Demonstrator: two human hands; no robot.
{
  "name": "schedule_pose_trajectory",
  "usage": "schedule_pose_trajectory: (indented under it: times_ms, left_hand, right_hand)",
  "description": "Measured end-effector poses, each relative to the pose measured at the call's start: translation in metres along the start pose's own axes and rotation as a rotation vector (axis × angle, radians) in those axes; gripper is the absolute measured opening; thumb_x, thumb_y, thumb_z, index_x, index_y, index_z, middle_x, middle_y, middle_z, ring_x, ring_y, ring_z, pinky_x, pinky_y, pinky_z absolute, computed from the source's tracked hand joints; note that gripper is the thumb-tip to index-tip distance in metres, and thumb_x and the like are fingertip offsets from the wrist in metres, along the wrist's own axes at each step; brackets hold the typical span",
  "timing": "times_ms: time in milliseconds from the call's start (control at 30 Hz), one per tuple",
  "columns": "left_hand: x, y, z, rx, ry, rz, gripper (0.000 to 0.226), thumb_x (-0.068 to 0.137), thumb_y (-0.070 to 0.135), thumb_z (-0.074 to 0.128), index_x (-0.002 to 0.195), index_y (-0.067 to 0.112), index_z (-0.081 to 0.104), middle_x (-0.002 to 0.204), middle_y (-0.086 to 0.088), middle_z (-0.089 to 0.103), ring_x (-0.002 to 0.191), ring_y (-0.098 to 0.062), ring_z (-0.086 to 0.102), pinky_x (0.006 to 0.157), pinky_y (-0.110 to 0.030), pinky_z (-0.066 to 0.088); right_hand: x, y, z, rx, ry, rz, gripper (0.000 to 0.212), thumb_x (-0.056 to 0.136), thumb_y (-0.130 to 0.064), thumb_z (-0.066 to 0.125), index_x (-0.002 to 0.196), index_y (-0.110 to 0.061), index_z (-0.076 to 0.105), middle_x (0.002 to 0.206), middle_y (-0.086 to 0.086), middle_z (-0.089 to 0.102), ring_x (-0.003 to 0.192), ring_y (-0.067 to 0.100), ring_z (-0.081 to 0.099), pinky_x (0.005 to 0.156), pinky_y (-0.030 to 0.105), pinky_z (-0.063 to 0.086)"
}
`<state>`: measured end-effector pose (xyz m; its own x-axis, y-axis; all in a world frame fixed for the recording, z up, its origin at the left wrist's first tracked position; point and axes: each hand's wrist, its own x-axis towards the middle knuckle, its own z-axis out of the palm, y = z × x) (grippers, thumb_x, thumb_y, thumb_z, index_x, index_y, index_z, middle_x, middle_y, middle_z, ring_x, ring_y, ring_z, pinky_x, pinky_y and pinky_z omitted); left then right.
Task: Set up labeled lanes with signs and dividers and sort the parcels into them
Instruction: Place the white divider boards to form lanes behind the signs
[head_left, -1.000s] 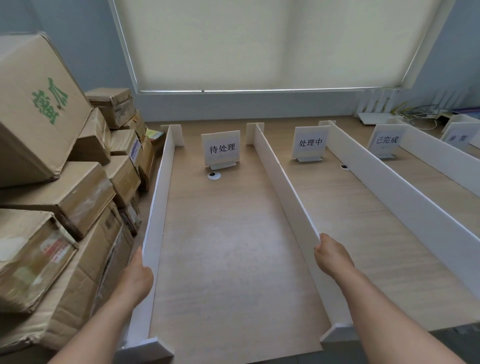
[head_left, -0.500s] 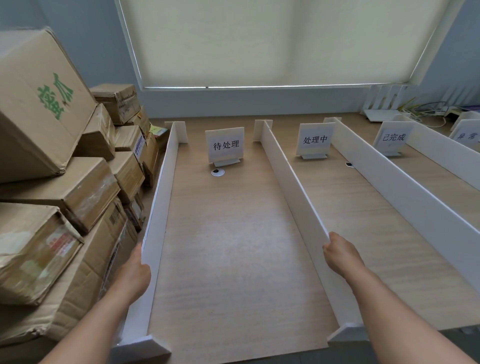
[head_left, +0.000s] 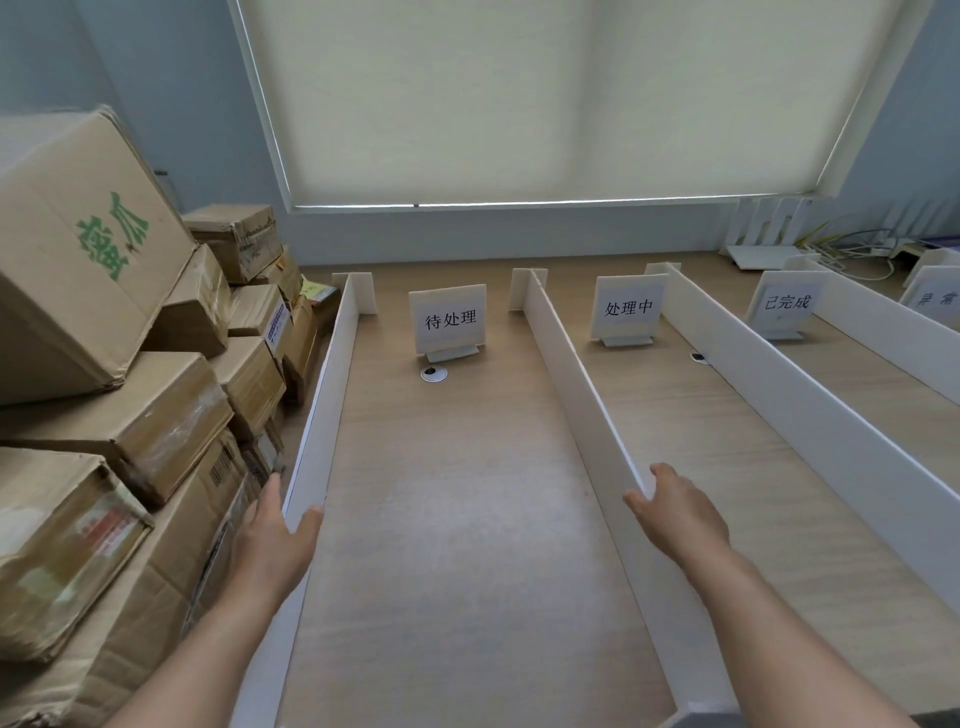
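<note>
Long white dividers stand on the wooden table (head_left: 457, 545) and form lanes. My left hand (head_left: 275, 540) straddles the top edge of the leftmost divider (head_left: 332, 395), thumb inside the lane, straight fingers outside. My right hand (head_left: 680, 514) straddles the second divider (head_left: 576, 374) the same way, thumb spread to its left. White signs stand at the lanes' far ends: 待处理 (head_left: 450, 318), 处理中 (head_left: 627, 306), 已完成 (head_left: 787, 301) and a partly cut-off fourth sign (head_left: 935, 299). Cardboard parcels (head_left: 156, 415) are stacked left of the leftmost divider.
A third divider (head_left: 779, 395) and a fourth divider (head_left: 883, 317) run on the right. A round cable grommet (head_left: 433, 373) sits in front of the first sign. White stands and cables (head_left: 769, 244) lie at the back right under the window blind.
Both hands gripped the divider edges before; now their fingers have loosened and the thumbs are spread. The view has tilted up slightly.
</note>
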<state>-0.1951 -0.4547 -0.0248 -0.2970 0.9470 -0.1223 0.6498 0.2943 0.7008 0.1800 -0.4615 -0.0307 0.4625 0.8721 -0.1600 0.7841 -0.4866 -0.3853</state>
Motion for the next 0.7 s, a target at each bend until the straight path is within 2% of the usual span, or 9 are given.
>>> schedule_pose_trajectory:
  times_ms: [133, 267, 367, 567, 700]
  left_hand:
    - [0.016, 0.048, 0.011, 0.049, 0.083, 0.15, 0.056, 0.097, 0.03, 0.047, 0.148, 0.019, 0.025, 0.149, -0.011, 0.034, 0.135, -0.029, 0.033, 0.105, -0.048, 0.034]
    - [0.044, 0.09, 0.024, 0.031, 0.05, 0.225, 0.05, 0.097, 0.027, 0.046, 0.144, 0.016, 0.033, 0.142, -0.01, 0.046, 0.127, -0.025, 0.046, 0.101, -0.038, 0.038]
    - [0.075, 0.113, 0.027, 0.046, 0.023, 0.246, 0.048, 0.098, 0.026, 0.046, 0.144, 0.014, 0.035, 0.138, -0.011, 0.049, 0.121, -0.025, 0.05, 0.098, -0.036, 0.04]
    - [0.174, 0.149, 0.034, 0.1, 0.012, 0.289, 0.047, 0.097, 0.028, 0.047, 0.141, 0.016, 0.04, 0.132, -0.011, 0.054, 0.119, -0.027, 0.052, 0.098, -0.039, 0.045]
    - [0.243, 0.169, 0.052, 0.157, -0.007, 0.315, 0.049, 0.096, 0.029, 0.048, 0.143, 0.018, 0.038, 0.136, -0.009, 0.052, 0.122, -0.027, 0.05, 0.098, -0.038, 0.044]
  right_hand:
    - [0.022, -0.033, -0.021, 0.031, 0.052, -0.14, 0.05, 0.094, -0.036, 0.049, 0.138, -0.014, 0.042, 0.132, 0.01, 0.05, 0.122, 0.029, 0.046, 0.093, 0.037, 0.041]
    - [0.055, -0.073, -0.03, 0.048, 0.026, -0.265, 0.043, 0.094, -0.033, 0.051, 0.133, -0.016, 0.051, 0.135, 0.009, 0.052, 0.121, 0.028, 0.05, 0.093, 0.034, 0.042]
    - [0.082, -0.102, -0.03, 0.038, 0.009, -0.309, 0.039, 0.094, -0.032, 0.051, 0.129, -0.017, 0.055, 0.134, 0.01, 0.054, 0.121, 0.029, 0.05, 0.092, 0.033, 0.041]
    - [0.156, -0.165, -0.024, -0.038, -0.007, -0.356, 0.035, 0.094, -0.032, 0.051, 0.124, -0.016, 0.057, 0.129, 0.01, 0.057, 0.118, 0.028, 0.051, 0.09, 0.032, 0.042]
    - [0.212, -0.211, -0.015, -0.114, -0.022, -0.393, 0.033, 0.095, -0.032, 0.049, 0.121, -0.014, 0.058, 0.127, 0.009, 0.057, 0.117, 0.028, 0.051, 0.089, 0.033, 0.042]
